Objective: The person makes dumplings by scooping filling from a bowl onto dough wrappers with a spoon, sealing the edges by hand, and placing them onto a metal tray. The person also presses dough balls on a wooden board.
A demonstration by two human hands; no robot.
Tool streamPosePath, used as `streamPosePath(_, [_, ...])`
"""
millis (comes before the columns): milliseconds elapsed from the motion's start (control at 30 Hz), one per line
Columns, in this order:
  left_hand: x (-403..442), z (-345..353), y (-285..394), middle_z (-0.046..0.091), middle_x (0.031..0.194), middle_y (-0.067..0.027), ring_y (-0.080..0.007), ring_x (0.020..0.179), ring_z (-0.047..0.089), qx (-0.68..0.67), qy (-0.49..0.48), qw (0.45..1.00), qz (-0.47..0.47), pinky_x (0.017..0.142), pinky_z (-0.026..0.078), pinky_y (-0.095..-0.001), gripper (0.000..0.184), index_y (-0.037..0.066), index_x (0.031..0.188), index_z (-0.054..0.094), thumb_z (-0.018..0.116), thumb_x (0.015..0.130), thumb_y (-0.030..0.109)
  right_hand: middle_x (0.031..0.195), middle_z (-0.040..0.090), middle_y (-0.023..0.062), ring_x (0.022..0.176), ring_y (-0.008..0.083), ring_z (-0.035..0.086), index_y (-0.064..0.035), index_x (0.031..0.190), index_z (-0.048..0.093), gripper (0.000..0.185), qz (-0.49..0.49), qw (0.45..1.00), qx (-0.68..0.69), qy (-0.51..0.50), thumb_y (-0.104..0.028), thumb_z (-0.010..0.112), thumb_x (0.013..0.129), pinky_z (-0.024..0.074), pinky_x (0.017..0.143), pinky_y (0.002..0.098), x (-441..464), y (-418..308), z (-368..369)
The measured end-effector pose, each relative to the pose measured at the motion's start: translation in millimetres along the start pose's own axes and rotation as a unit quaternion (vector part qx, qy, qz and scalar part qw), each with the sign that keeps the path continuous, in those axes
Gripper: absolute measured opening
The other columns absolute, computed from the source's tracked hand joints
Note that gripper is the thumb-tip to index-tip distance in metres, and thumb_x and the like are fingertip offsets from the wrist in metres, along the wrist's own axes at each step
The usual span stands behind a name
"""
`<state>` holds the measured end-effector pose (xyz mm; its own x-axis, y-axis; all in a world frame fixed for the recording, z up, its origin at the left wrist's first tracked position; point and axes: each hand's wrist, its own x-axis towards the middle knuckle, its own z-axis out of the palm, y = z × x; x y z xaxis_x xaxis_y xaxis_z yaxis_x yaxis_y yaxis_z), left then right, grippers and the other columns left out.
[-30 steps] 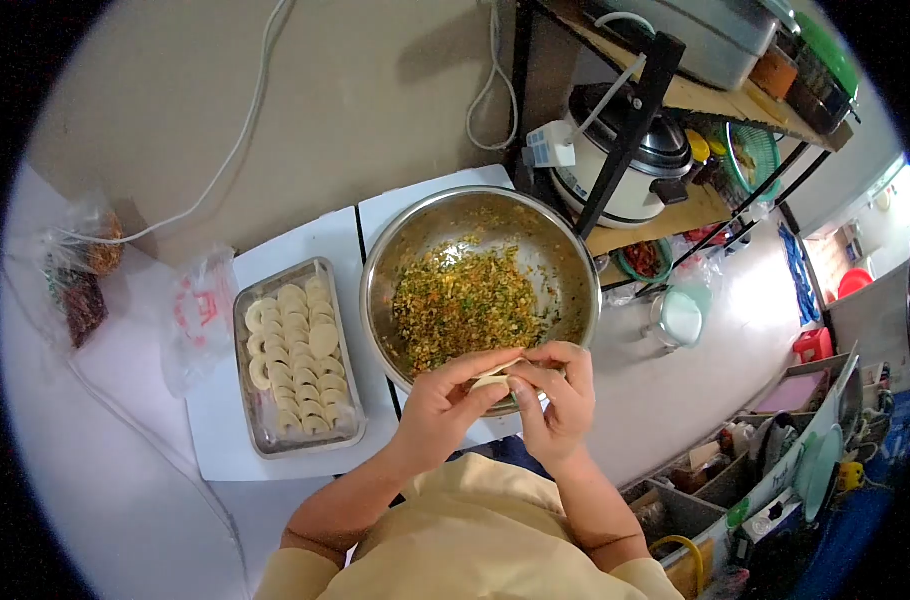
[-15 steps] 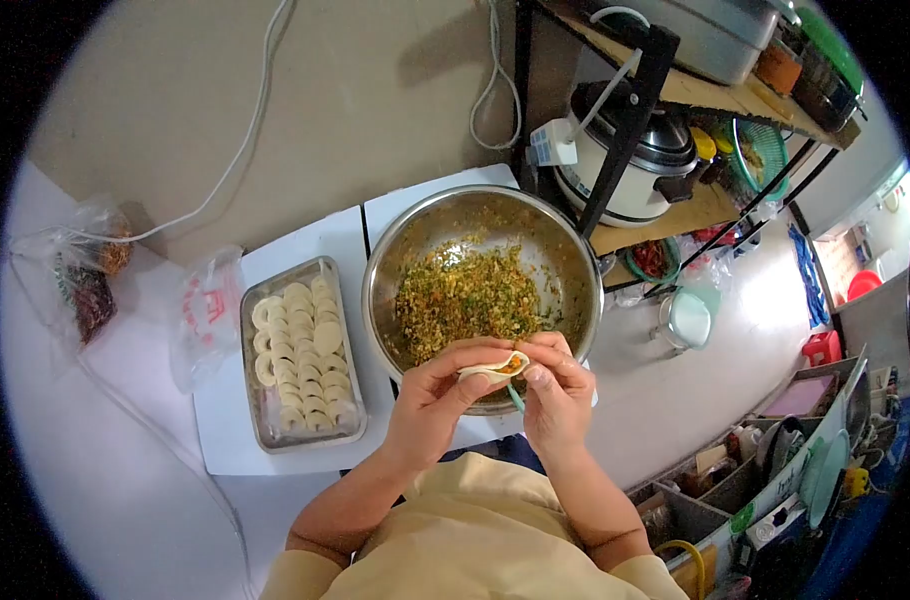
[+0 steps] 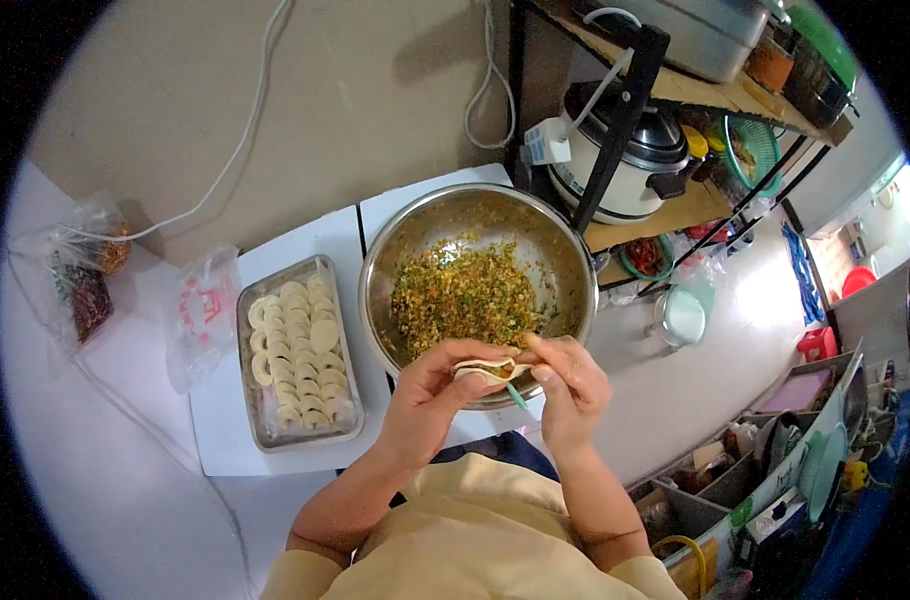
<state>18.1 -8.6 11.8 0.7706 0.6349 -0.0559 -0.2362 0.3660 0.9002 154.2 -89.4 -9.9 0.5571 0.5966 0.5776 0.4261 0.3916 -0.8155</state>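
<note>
The left hand [image 3: 427, 398] is gripping a pale dumpling wrapper [image 3: 483, 372] between thumb and fingers over the near side of a steel mixing bowl [image 3: 378, 262]. The right hand [image 3: 572, 392] is sitting farther outward than before, fingers at the wrapper's end, its pinch impossible to tell. The wrapper is gaping around orange-green filling; just below the grip, a green handle [image 3: 516, 396] is now showing more fully.

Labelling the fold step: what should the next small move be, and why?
Probably bring the wrapper's edges together with the right hand: filling shows through the gap, the left hand already supports the wrapper, and the right fingertips are at its other end.
</note>
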Motion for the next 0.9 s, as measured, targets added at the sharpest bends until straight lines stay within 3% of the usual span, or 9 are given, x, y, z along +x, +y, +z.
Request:
streamPosePath(100, [-1.9, -2.6, 2.3, 0.056, 0.117, -0.0155, -0.0195, 0.107, 0.055, -0.016, -0.019, 1.000, 0.017, 0.094, 0.045, -0.0333, 0.017, 0.000, 0.106, 0.050, 0.052, 0.090, 0.005, 0.082, 0.062, 0.0101, 0.076, 0.0202, 0.057, -0.0006, 0.089, 0.069, 0.018, 0.108, 0.989, 0.104, -0.005, 0.003, 0.066, 0.072, 0.0450, 0.066, 0.0266, 0.5, -8.3, -0.8])
streamPosePath(200, [-3.1, -1.5, 6.6, 0.056, 0.117, -0.0142, -0.0164, 0.106, 0.055, -0.006, -0.033, 0.999, 0.007, 0.094, 0.044, -0.0311, 0.015, 0.001, 0.106, 0.049, 0.050, 0.091, 0.004, 0.081, 0.061, 0.0103, 0.075, 0.0215, 0.057, -0.0012, 0.086, 0.069, 0.016, 0.104, 0.992, 0.065, -0.042, 0.003, 0.067, 0.071, 0.0446, 0.065, 0.0273, 3.7, -10.2, -0.9])
streamPosePath(267, [-2.7, -2.4, 6.9, 0.056, 0.117, -0.0146, -0.0166, 0.106, 0.055, 0.003, -0.034, 0.999, 0.001, 0.094, 0.044, -0.0313, 0.014, 0.001, 0.105, 0.049, 0.050, 0.091, 0.003, 0.083, 0.061, 0.0099, 0.074, 0.0214, 0.056, -0.0016, 0.084, 0.068, 0.014, 0.027, 0.998, 0.027, -0.050, 0.002, 0.068, 0.071, 0.0439, 0.065, 0.0281, 3.2, -2.8, -1.6])
streamPosePath(367, [-2.0, -5.8, 3.6, 0.056, 0.116, -0.0151, -0.0166, 0.106, 0.055, 0.013, -0.047, 0.999, -0.002, 0.093, 0.045, -0.0313, 0.015, 0.000, 0.106, 0.049, 0.050, 0.091, 0.004, 0.083, 0.061, 0.0097, 0.074, 0.0217, 0.055, -0.0020, 0.082, 0.068, 0.012, 0.038, 0.999, 0.000, -0.031, 0.002, 0.068, 0.071, 0.0435, 0.066, 0.0289, -2.1, -3.9, 1.6])
streamPosePath(433, [-2.0, -5.6, 3.2, 0.055, 0.116, -0.0176, -0.0224, 0.107, 0.056, 0.007, -0.038, 0.999, -0.017, 0.095, 0.046, -0.0359, 0.014, 0.002, 0.104, 0.049, 0.051, 0.090, 0.007, 0.082, 0.060, 0.0094, 0.075, 0.0216, 0.055, -0.0020, 0.081, 0.067, 0.011, 0.047, 0.999, -0.005, -0.007, 0.001, 0.069, 0.070, 0.0434, 0.067, 0.0290, -7.7, -8.5, 5.6])
streamPosePath(600, [-0.5, -8.8, 5.6, 0.056, 0.114, -0.0155, -0.0189, 0.103, 0.057, -0.003, -0.021, 0.999, -0.029, 0.093, 0.047, -0.0329, 0.014, 0.001, 0.103, 0.050, 0.050, 0.091, 0.005, 0.081, 0.059, 0.0088, 0.078, 0.0213, 0.055, -0.0016, 0.078, 0.065, 0.009, 0.092, 0.995, 0.026, 0.000, -0.002, 0.070, 0.070, 0.0430, 0.069, 0.0290, -8.5, -12.3, 8.3])
streamPosePath(667, [-0.1, -10.2, 4.6, 0.057, 0.113, -0.0136, -0.0155, 0.100, 0.057, -0.003, -0.020, 0.999, -0.031, 0.090, 0.048, -0.0302, 0.013, 0.000, 0.103, 0.051, 0.050, 0.091, 0.004, 0.083, 0.060, 0.0086, 0.080, 0.0215, 0.054, -0.0021, 0.082, 0.066, 0.012, 0.063, 0.998, -0.005, -0.012, -0.005, 0.070, 0.071, 0.0428, 0.070, 0.0294, -7.3, -11.6, 8.5])
streamPosePath(733, [0.9, -9.3, 6.4, 0.055, 0.115, -0.0156, -0.0210, 0.106, 0.057, 0.018, -0.037, 0.998, -0.043, 0.094, 0.047, -0.0350, 0.013, 0.002, 0.103, 0.050, 0.049, 0.090, 0.004, 0.083, 0.060, 0.0083, 0.080, 0.0219, 0.054, -0.0032, 0.086, 0.068, 0.015, 0.039, 0.999, -0.025, -0.007, -0.005, 0.071, 0.071, 0.0428, 0.070, 0.0300, -6.1, -5.4, 9.0])
streamPosePath(900, [1.0, -7.9, 6.5, 0.057, 0.109, -0.0134, -0.0194, 0.102, 0.058, 0.020, -0.019, 0.998, -0.050, 0.092, 0.048, -0.0337, 0.014, 0.002, 0.104, 0.049, 0.050, 0.089, 0.003, 0.084, 0.060, 0.0078, 0.081, 0.0230, 0.054, -0.0053, 0.091, 0.070, 0.020, -0.015, 0.998, -0.068, -0.001, -0.007, 0.070, 0.071, 0.0428, 0.072, 0.0320, -7.3, -2.8, 10.6])
